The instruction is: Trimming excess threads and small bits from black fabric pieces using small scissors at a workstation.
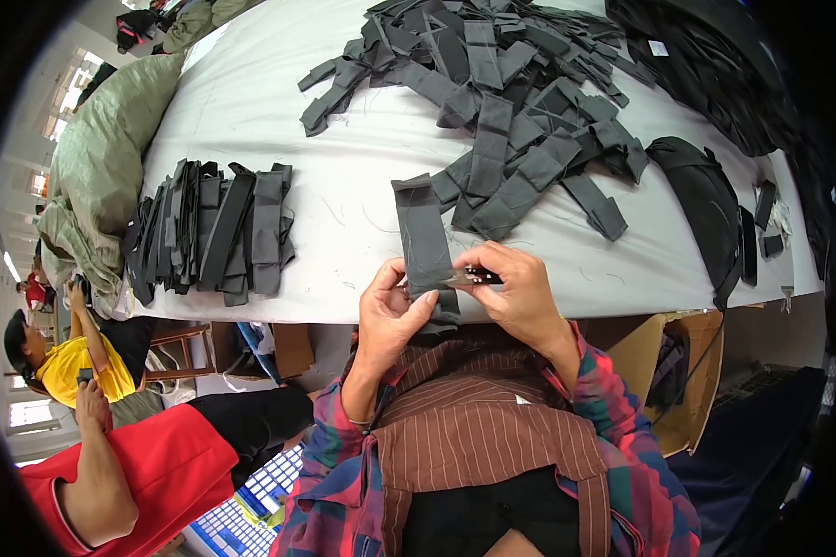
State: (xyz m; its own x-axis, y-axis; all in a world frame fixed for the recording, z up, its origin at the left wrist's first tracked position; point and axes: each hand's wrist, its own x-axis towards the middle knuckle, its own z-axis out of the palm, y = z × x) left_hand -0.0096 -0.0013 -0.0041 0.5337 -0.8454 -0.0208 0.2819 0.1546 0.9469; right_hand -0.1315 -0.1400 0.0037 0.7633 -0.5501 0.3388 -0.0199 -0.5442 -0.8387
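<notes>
My left hand [392, 311] grips a dark grey fabric strip [424, 227] near its lower end, thumb on top, at the table's near edge. The strip's far end stretches away over the white table cover. In my right hand [518, 292] is a small pair of thread snips [474, 277] with dark handles, pinched between thumb and fingers. Its tip touches or sits right beside the strip's right edge; which one I cannot tell. Beyond my hands spreads a loose heap of similar grey strips [492, 130], with fine loose threads around it.
A neat row of strips [215, 227] lies to the left. On the right are a black bag [697, 204] and black fabric [706, 65]. A green sack [111, 139] slumps along the left side. Below the edge stands a cardboard box [692, 381]. People in red [158, 464] and yellow [102, 376] are at left.
</notes>
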